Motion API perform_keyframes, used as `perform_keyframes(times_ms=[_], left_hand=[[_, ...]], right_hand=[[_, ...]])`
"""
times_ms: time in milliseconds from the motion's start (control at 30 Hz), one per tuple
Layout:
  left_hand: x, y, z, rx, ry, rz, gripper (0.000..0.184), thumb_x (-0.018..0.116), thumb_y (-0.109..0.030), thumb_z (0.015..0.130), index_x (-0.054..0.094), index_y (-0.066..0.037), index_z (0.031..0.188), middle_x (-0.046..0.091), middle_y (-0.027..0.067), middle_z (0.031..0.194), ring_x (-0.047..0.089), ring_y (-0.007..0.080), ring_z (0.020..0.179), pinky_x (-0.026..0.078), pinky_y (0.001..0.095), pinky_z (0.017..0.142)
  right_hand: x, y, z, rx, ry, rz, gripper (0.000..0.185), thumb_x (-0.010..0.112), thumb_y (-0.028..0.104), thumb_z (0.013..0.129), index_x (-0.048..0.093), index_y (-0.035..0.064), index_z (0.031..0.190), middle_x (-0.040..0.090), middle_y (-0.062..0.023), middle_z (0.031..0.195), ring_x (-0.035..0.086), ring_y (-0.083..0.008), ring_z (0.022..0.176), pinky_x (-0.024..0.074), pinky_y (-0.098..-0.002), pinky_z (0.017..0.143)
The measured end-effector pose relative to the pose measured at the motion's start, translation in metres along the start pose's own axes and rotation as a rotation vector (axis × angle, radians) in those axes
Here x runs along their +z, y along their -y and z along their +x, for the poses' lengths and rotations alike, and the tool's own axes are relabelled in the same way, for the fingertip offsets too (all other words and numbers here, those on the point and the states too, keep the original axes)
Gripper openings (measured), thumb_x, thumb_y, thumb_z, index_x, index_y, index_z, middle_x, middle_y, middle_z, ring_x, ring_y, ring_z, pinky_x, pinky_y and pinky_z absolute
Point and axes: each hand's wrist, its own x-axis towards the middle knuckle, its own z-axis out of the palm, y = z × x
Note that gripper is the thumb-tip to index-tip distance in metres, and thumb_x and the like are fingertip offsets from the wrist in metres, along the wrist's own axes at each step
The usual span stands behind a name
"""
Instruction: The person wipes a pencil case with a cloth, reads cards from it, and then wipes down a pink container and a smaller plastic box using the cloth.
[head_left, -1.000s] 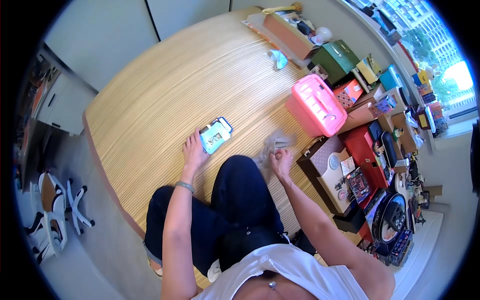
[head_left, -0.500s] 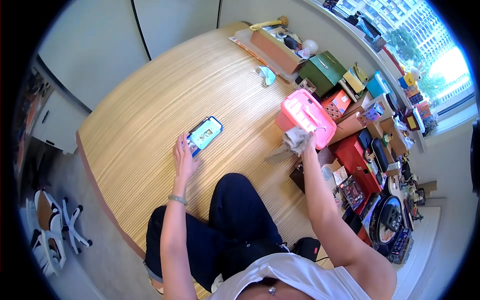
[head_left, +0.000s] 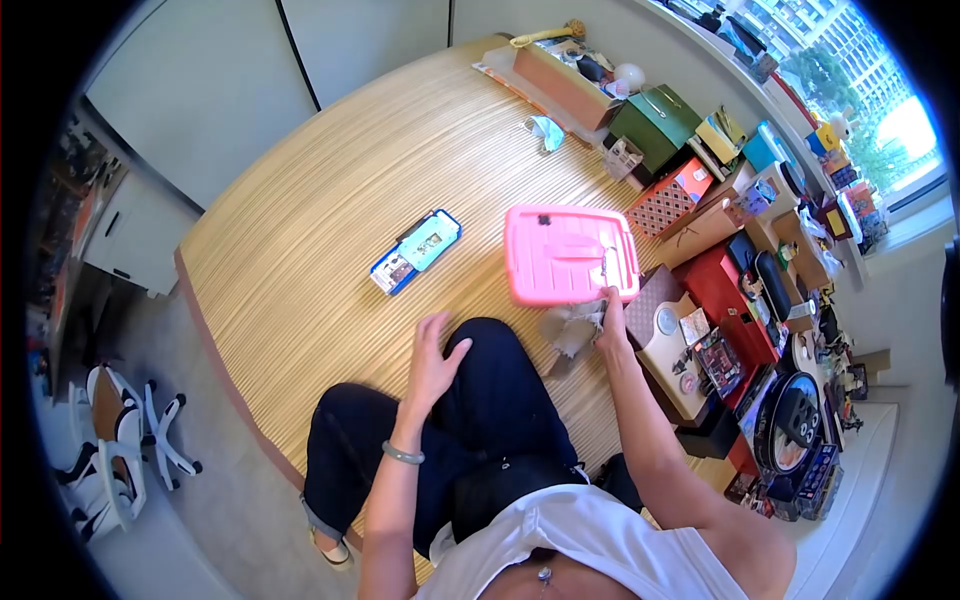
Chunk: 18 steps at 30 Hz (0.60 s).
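Note:
A pink lidded storage box with a raised handle stands on the wood-striped surface in front of me. My right hand grips its near right corner, thumb on top of the lid. A crumpled grey cloth hangs below that corner, bunched against the same hand. My left hand is held over my bent knee, thumb apart from the fingers and nothing in it. Beyond the left hand lies a blue-edged flat case with a light blue panel and a printed picture part.
A blue face mask lies farther back. Along the right are a green box, a red patterned box, a red case and a round black device. A white chair stands on the floor at left.
The pink box has moved left and nearer to me, with my right hand on it. My left hand has drawn back from the blue case to above my knee.

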Motion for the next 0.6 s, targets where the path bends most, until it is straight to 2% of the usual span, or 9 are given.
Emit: perform_keyframes(times_ms=[67, 200, 267, 333, 367, 433, 500, 533, 600], left_hand=[[0.014, -0.017, 0.007, -0.016, 0.022, -0.073, 0.055, 0.073, -0.018, 0.085, 0.051, -0.001, 0.131, 0.048, 0.0185, 0.129, 0.05, 0.0357, 0.121, 0.041, 0.0406, 0.104], [0.038, -0.042, 0.037, 0.214, -0.006, 0.036, 0.046, 0.068, -0.018, 0.089, 0.054, -0.003, 0.13, 0.051, 0.0184, 0.125, 0.052, 0.034, 0.117, 0.044, 0.0404, 0.1], [0.05, -0.055, 0.06, 0.319, -0.04, 0.09, 0.044, 0.067, -0.018, 0.089, 0.056, -0.004, 0.129, 0.052, 0.0183, 0.123, 0.053, 0.0332, 0.115, 0.045, 0.0405, 0.098], [0.061, -0.058, 0.084, 0.496, -0.085, 0.424, 0.034, 0.064, -0.013, 0.088, 0.062, -0.004, 0.121, 0.052, 0.0151, 0.119, 0.054, 0.0303, 0.108, 0.048, 0.0401, 0.089], [0.068, -0.055, 0.093, 0.491, -0.091, 0.429, 0.034, 0.064, -0.013, 0.088, 0.062, -0.004, 0.121, 0.052, 0.0151, 0.119, 0.054, 0.0303, 0.108, 0.048, 0.0401, 0.089], [0.084, -0.049, 0.108, 0.555, -0.112, 0.775, 0.026, 0.06, -0.011, 0.086, 0.065, -0.002, 0.11, 0.053, 0.0137, 0.111, 0.054, 0.0288, 0.106, 0.047, 0.0402, 0.086], [0.091, -0.046, 0.112, 0.563, -0.063, 0.778, 0.021, 0.055, -0.009, 0.085, 0.064, -0.002, 0.103, 0.054, 0.0122, 0.106, 0.055, 0.0268, 0.104, 0.047, 0.0382, 0.086], [0.092, -0.044, 0.111, 0.596, -0.051, 0.774, 0.02, 0.057, -0.008, 0.082, 0.065, -0.002, 0.1, 0.056, 0.0122, 0.105, 0.056, 0.0261, 0.102, 0.047, 0.0378, 0.085], [0.09, -0.045, 0.106, 0.622, -0.032, 0.772, 0.02, 0.059, -0.006, 0.079, 0.066, -0.002, 0.096, 0.057, 0.0121, 0.104, 0.057, 0.0253, 0.1, 0.047, 0.0374, 0.083]], right_hand=[[-0.013, -0.008, 0.007, -0.018, 0.049, 0.003, 0.04, 0.056, 0.038, 0.088, 0.058, 0.0027, 0.106, 0.061, -0.0071, 0.094, 0.06, -0.023, 0.082, 0.0522, -0.039, 0.078], [-0.023, -0.006, 0.007, -0.176, 0.082, -0.11, 0.042, 0.056, 0.039, 0.091, 0.057, 0.002, 0.111, 0.063, -0.0097, 0.102, 0.062, -0.0217, 0.088, 0.0522, -0.0387, 0.08], [-0.032, -0.002, 0.004, -0.149, 0.062, -0.127, 0.04, 0.054, 0.037, 0.092, 0.057, 0.0023, 0.112, 0.064, -0.01, 0.101, 0.064, -0.0225, 0.088, 0.0536, -0.0393, 0.078], [-0.032, 0.001, -0.017, -0.116, 0.049, -0.151, 0.038, 0.052, 0.035, 0.093, 0.058, 0.0026, 0.113, 0.066, -0.0103, 0.101, 0.065, -0.0233, 0.088, 0.055, -0.0399, 0.076], [-0.018, 0.007, -0.049, -0.049, 0.096, -0.126, 0.036, 0.051, 0.033, 0.092, 0.058, 0.0028, 0.11, 0.066, -0.0109, 0.099, 0.066, -0.0239, 0.085, 0.0552, -0.0394, 0.076], [-0.022, 0.0, -0.062, 0.016, 0.147, -0.106, 0.034, 0.051, 0.031, 0.092, 0.059, 0.003, 0.108, 0.067, -0.0115, 0.097, 0.066, -0.0244, 0.083, 0.0554, -0.0389, 0.075], [-0.038, -0.019, -0.053, -0.167, 0.092, -0.216, 0.029, 0.051, 0.028, 0.091, 0.06, 0.0027, 0.102, 0.067, -0.0116, 0.087, 0.066, -0.0246, 0.077, 0.0555, -0.0379, 0.073], [-0.045, -0.02, -0.053, -0.119, 0.082, -0.18, 0.025, 0.051, 0.025, 0.091, 0.061, 0.0025, 0.096, 0.067, -0.0109, 0.079, 0.066, -0.0237, 0.073, 0.055, -0.0366, 0.071], [-0.05, -0.02, -0.058, -0.109, 0.061, -0.163, 0.024, 0.051, 0.024, 0.091, 0.062, 0.0026, 0.094, 0.067, -0.0109, 0.079, 0.066, -0.0232, 0.072, 0.0548, -0.0362, 0.071]])
